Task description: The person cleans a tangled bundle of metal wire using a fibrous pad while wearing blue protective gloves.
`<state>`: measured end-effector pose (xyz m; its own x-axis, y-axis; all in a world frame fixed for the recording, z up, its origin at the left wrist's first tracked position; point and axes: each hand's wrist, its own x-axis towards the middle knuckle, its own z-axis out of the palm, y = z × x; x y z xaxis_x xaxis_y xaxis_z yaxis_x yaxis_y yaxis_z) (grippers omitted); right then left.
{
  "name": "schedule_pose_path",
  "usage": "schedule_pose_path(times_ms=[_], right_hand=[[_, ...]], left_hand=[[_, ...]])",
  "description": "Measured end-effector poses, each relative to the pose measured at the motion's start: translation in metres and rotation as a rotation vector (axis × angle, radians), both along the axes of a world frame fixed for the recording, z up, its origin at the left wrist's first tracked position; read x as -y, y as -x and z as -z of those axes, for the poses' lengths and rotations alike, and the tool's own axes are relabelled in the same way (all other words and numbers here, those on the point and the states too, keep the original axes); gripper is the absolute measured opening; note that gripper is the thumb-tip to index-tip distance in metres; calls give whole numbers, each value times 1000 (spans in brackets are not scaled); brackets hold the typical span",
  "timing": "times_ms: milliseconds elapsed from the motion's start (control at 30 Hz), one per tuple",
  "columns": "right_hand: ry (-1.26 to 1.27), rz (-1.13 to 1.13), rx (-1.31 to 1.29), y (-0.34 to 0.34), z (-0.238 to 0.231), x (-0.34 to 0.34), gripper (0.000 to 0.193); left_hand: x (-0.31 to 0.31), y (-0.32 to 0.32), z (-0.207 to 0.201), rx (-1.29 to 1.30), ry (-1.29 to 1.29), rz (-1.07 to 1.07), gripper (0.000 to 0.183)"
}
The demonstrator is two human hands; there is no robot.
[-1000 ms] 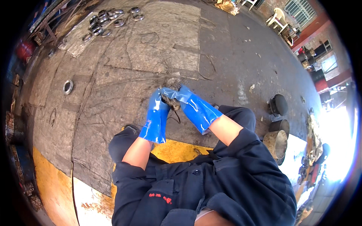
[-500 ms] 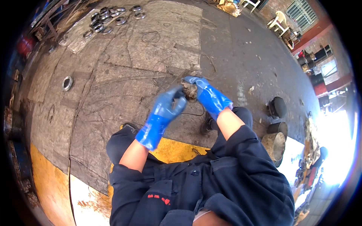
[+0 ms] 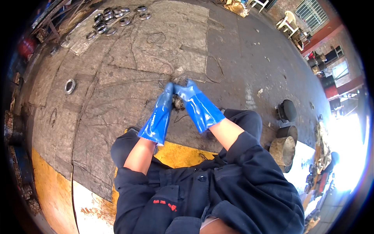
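Both of my hands wear long blue rubber gloves and meet in front of my knees. Between them is a tangled grey-brown fibrous wad (image 3: 178,103) with loose thin strands. Part of it sticks out beyond the fingertips and part shows below the palms. My left hand (image 3: 165,98) is closed on the wad's left side. My right hand (image 3: 188,93) grips it from the right, its fingers over the top. The two hands touch or nearly touch. The wad's middle is hidden by the gloves, and its exact material cannot be made out.
Worn matting (image 3: 117,85) covers the floor ahead. Several metal rings (image 3: 102,29) lie at the far left, and a single metal ring (image 3: 70,86) lies nearer. A round can (image 3: 287,150) stands at my right. A pale chair (image 3: 288,22) stands far right.
My right hand has moved left with the wad, and my left hand has come up against it and closed on it. The loose strands have shifted with the wad.
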<state>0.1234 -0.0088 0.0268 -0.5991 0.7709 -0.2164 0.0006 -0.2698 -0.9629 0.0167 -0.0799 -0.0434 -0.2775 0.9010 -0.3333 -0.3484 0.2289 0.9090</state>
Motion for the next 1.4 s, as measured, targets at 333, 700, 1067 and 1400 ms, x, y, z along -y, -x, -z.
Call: schedule_pose_path(times_ms=[333, 700, 1067, 1400], right_hand=[[-541, -371, 486, -17, -14, 8, 43], [-645, -613, 502, 4, 12, 34, 42], [-635, -443, 778, -53, 89, -20, 51], [381, 461, -59, -205, 108, -97, 37]], left_hand=[[1, 53, -47, 227, -156, -200, 65], [27, 79, -88, 328, -248, -529, 53], [45, 138, -81, 640, -211, -729, 60], [74, 151, -85, 543, -266, -847, 61]])
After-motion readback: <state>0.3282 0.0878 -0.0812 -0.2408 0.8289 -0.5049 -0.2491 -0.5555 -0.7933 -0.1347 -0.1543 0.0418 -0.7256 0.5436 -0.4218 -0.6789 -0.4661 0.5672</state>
